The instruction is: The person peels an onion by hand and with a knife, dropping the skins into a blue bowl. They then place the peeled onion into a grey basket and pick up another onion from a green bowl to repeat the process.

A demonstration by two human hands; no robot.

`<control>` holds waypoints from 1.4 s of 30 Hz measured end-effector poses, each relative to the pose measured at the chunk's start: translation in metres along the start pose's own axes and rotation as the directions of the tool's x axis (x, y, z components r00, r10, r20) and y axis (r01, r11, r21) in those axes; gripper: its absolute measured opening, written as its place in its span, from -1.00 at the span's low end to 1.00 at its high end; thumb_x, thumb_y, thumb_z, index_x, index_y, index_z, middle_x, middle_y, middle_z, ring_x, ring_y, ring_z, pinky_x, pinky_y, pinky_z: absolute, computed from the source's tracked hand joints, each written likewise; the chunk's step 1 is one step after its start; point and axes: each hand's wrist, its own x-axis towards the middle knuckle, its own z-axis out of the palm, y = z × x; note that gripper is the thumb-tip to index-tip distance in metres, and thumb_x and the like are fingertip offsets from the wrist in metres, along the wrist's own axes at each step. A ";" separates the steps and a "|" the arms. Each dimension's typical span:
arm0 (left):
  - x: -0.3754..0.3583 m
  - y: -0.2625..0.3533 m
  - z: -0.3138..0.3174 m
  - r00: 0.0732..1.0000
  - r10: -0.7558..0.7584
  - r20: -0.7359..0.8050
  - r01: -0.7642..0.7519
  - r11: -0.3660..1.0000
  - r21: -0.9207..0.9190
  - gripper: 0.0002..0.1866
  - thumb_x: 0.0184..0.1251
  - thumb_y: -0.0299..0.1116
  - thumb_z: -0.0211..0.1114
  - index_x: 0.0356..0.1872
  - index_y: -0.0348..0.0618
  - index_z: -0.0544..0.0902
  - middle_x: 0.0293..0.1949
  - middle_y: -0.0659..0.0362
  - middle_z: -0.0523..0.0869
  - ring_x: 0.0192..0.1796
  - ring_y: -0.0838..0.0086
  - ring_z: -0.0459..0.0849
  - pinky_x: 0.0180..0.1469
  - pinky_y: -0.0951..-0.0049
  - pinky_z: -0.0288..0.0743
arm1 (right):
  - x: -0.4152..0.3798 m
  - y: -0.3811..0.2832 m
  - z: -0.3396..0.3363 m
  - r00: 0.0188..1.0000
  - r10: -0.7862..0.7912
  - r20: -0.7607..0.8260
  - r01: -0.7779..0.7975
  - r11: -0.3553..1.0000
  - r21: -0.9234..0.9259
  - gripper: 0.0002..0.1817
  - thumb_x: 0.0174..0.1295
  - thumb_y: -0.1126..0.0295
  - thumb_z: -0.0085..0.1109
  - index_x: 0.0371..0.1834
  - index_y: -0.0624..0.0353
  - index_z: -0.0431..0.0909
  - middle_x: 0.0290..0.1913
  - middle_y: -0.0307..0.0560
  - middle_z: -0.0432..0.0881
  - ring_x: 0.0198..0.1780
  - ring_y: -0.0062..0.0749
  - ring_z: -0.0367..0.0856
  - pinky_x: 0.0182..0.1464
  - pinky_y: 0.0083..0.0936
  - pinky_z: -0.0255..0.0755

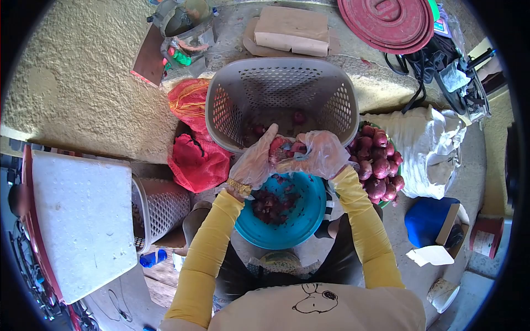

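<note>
My left hand [255,161] and my right hand [319,155], both in clear plastic gloves over yellow sleeves, meet above a blue bowl [301,220]. Together they grip a red onion [284,148] between the fingers. The bowl on my lap holds dark red onion peelings. Just beyond my hands stands a grey perforated basket [281,94] with a few peeled onions at its bottom. To the right of my right hand lies a heap of unpeeled red onions [378,165].
Red mesh sacks [193,138] lie left of the basket. A white sack [430,149] sits at the right, with a blue object [428,220] near it. A white foam slab [77,215] and a second grey basket [160,207] stand at the left. A rough wall rises behind.
</note>
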 end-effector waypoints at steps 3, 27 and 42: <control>0.010 -0.001 0.009 0.797 0.570 -0.200 -0.436 0.772 0.462 -0.47 0.71 -0.01 0.10 0.48 -0.09 0.45 -0.25 0.19 0.64 -0.38 0.66 0.57 -0.45 0.63 0.39 | 0.001 -0.002 -0.004 0.999 0.030 0.024 -0.031 0.999 0.045 -0.13 -0.12 -0.20 0.62 0.07 0.39 0.71 -0.07 0.24 0.78 -0.01 0.18 0.75 0.11 -0.15 0.58; 0.017 -0.062 0.014 0.943 -0.307 -0.124 0.201 0.828 -0.523 -0.43 0.60 0.15 0.22 0.15 -0.23 0.62 -0.24 0.18 0.69 -0.44 0.62 0.53 -0.48 0.60 0.45 | 0.003 0.000 -0.003 0.994 0.098 0.052 -0.104 0.986 0.127 -0.11 -0.12 -0.18 0.63 0.11 0.39 0.69 -0.07 0.24 0.77 0.00 0.13 0.76 0.11 -0.23 0.60; 0.015 -0.068 0.016 0.972 -0.211 -0.104 0.162 0.921 -0.354 -0.40 0.69 0.15 0.04 0.06 -0.34 0.62 -0.06 0.02 0.77 -0.05 0.40 0.77 0.06 0.45 0.73 | -0.001 -0.002 -0.001 0.999 0.015 -0.041 -0.013 0.999 0.051 -0.14 -0.14 -0.27 0.62 0.00 0.31 0.73 -0.16 0.22 0.76 -0.08 0.17 0.74 0.02 -0.14 0.58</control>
